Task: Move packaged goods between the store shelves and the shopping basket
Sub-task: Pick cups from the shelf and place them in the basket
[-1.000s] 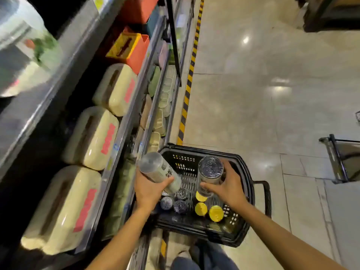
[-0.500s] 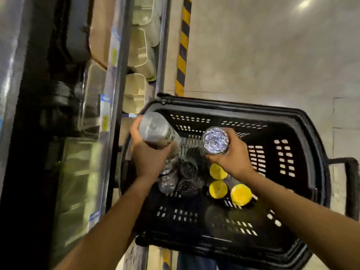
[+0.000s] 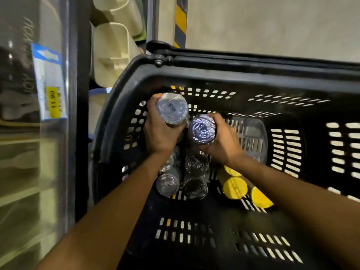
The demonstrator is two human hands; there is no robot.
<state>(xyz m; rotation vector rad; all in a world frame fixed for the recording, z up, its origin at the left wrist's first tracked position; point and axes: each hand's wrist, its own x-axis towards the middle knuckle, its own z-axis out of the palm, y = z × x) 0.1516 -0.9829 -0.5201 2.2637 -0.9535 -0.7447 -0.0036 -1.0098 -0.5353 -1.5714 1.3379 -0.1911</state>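
A black plastic shopping basket fills the view below me. My left hand grips a clear wrapped cylinder upright near the basket's far left corner. My right hand grips a second wrapped cylinder right beside the first, also upright. Behind them, closer to me, stand several more wrapped cylinders and three yellow-capped containers on the basket floor, partly hidden by my forearms.
The store shelf edge runs down the left with a blue and yellow price label. Cream plastic bins sit on a lower shelf beyond the basket. A yellow-black floor stripe and pale floor lie ahead.
Both hands have dropped deeper into the basket with their cylinders. The left cylinder has swung from tilted to upright. The view has moved closer to the basket.
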